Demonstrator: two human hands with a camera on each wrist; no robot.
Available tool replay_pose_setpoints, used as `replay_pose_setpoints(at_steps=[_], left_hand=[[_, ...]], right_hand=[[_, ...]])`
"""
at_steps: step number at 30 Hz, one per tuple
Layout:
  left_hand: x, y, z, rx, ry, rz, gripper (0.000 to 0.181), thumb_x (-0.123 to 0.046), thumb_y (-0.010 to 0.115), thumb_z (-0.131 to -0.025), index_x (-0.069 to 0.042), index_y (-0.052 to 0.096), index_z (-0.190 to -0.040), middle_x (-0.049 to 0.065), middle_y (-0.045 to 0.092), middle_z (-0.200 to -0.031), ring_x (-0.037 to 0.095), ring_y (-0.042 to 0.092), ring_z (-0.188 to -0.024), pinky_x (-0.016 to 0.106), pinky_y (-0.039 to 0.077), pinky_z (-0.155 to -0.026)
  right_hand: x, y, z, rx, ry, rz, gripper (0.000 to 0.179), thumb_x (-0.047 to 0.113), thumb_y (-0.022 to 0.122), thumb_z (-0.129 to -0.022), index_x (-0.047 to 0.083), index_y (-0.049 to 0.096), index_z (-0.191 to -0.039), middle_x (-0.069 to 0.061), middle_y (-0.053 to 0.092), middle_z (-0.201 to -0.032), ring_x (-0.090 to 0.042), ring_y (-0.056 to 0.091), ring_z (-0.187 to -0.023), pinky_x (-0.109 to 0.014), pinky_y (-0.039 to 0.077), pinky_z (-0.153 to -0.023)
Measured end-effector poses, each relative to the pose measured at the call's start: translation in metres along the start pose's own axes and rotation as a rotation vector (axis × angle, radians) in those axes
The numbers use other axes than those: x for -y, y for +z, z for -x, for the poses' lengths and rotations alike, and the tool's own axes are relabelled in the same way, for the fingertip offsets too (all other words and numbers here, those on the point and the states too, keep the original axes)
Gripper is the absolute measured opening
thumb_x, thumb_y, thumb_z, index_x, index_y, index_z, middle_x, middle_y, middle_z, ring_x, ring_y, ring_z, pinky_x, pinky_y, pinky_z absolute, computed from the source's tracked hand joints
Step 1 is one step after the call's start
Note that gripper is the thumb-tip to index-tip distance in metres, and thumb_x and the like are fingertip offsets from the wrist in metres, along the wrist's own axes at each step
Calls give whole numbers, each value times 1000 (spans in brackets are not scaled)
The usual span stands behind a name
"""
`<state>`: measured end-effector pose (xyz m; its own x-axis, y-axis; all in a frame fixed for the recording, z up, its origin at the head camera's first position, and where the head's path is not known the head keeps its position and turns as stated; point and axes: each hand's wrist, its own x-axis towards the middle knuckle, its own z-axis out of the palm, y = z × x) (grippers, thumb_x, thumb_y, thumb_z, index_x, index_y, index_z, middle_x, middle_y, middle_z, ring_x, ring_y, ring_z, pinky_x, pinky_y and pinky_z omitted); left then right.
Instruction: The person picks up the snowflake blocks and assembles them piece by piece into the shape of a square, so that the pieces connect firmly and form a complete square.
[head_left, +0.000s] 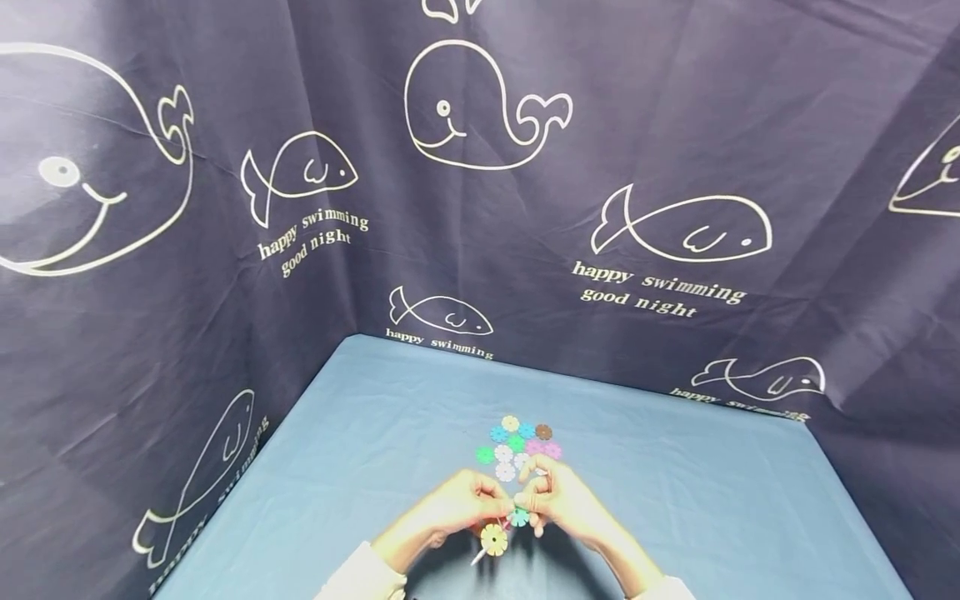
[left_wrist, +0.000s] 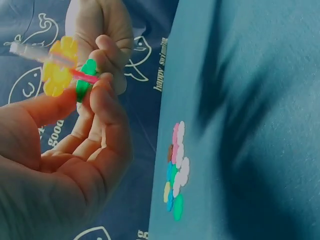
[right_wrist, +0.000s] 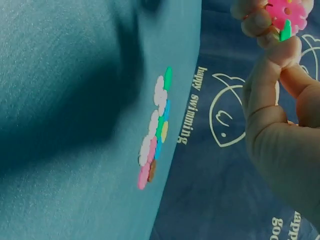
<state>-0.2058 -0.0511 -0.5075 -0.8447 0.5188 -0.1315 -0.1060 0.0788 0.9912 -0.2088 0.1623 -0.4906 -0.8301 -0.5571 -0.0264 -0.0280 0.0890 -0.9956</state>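
Note:
Both hands meet over the near part of the table around a small build of notched, flower-shaped plastic discs. The left hand [head_left: 467, 503] pinches the joined discs between thumb and fingertips. Among them are a yellow disc [head_left: 493, 539], a white disc [left_wrist: 37, 52] seen edge-on and a pink disc [right_wrist: 289, 14]. The right hand [head_left: 553, 500] pinches a green disc [right_wrist: 285, 31] against the pink one; its thumb and index fingertips meet at the green edge. Fingers partly cover where green and pink touch, so how far they interlock cannot be told.
Loose discs lie flat in a cluster just beyond the hands: several white discs [head_left: 505, 472], pink discs [head_left: 552, 450], green discs [head_left: 486, 455], blue discs [head_left: 499, 434], a yellow disc [head_left: 510, 423] and a brown disc [head_left: 543, 432]. Dark printed curtains [head_left: 480, 225] border the blue table [head_left: 360, 433].

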Motion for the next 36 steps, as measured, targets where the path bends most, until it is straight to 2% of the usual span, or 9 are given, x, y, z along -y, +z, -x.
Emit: replay_pose_setpoints(at_steps=[2, 4, 10, 12, 14, 19, 27, 33, 36], left_hand=[[1, 1, 0, -12, -13, 12, 14, -6, 70, -92, 8, 72, -92, 1, 65, -71, 8, 59, -55, 19, 52, -50], [3, 1, -1, -32, -17, 9, 14, -7, 70, -91, 7, 71, -91, 1, 65, -71, 8, 58, -55, 18, 51, -49], [7, 0, -1, -115, -8, -2, 13, -10, 68, -90, 3, 70, -90, -1, 64, -74, 7, 54, -58, 17, 44, -49], [8, 0, 0, -128, -2, -3, 12, -10, 68, -90, 2, 71, -91, -1, 63, -75, 8, 54, -60, 17, 45, -50], [8, 0, 0, -137, 10, -10, 13, -9, 68, -90, 3, 70, -90, -2, 62, -76, 8, 53, -62, 17, 44, -51], [5, -2, -1, -150, 27, -20, 13, -9, 68, -90, 4, 70, -90, -2, 62, -77, 10, 53, -66, 18, 44, -53], [0, -1, 1, -154, 37, -48, 10, -8, 68, -89, 2, 71, -89, -1, 64, -80, 13, 55, -72, 20, 45, -59], [-1, 1, 0, -152, 30, -36, 11, -9, 68, -90, 2, 70, -89, -2, 61, -77, 11, 52, -66, 19, 43, -54], [-2, 2, 0, -157, 37, -42, 11, -9, 67, -90, 2, 70, -89, -2, 61, -77, 11, 52, -66, 19, 42, -54]], right_hand=[[-1, -3, -3, -27, 23, 16, 29, 7, 66, -98, -14, 48, -107, -8, 62, -74, -11, 58, -57, -27, 57, -51], [-5, -8, -8, -115, 5, 140, 27, 11, 65, -99, -13, 55, -106, -8, 63, -76, -16, 60, -57, -29, 58, -51], [-38, -21, -14, -417, -171, 998, 6, 3, 74, -89, 4, 73, -95, -9, 71, -100, -31, 68, -94, -44, 57, -86], [-50, -22, -10, -404, -224, 1155, 14, -2, 78, -83, 2, 73, -96, -14, 71, -108, -34, 66, -105, -50, 53, -94], [-60, -23, -5, -396, -277, 1232, 22, -3, 82, -76, 1, 73, -96, -13, 72, -106, -32, 67, -102, -50, 55, -89], [-66, -25, -5, -455, -417, 1265, 30, -4, 88, -67, 7, 69, -88, -2, 66, -85, -25, 65, -80, -45, 57, -69], [-69, -28, -11, -440, -392, 1309, 30, -6, 85, -69, 10, 69, -89, 0, 61, -88, -26, 59, -79, -45, 53, -60], [-65, -29, -7, -408, -280, 1159, 32, -1, 89, -66, 9, 66, -86, 2, 54, -81, -17, 55, -74, -38, 52, -64], [-59, -32, -6, -352, -199, 1000, 24, 4, 87, -74, 9, 65, -81, 5, 50, -77, -8, 50, -69, -29, 50, -62]])
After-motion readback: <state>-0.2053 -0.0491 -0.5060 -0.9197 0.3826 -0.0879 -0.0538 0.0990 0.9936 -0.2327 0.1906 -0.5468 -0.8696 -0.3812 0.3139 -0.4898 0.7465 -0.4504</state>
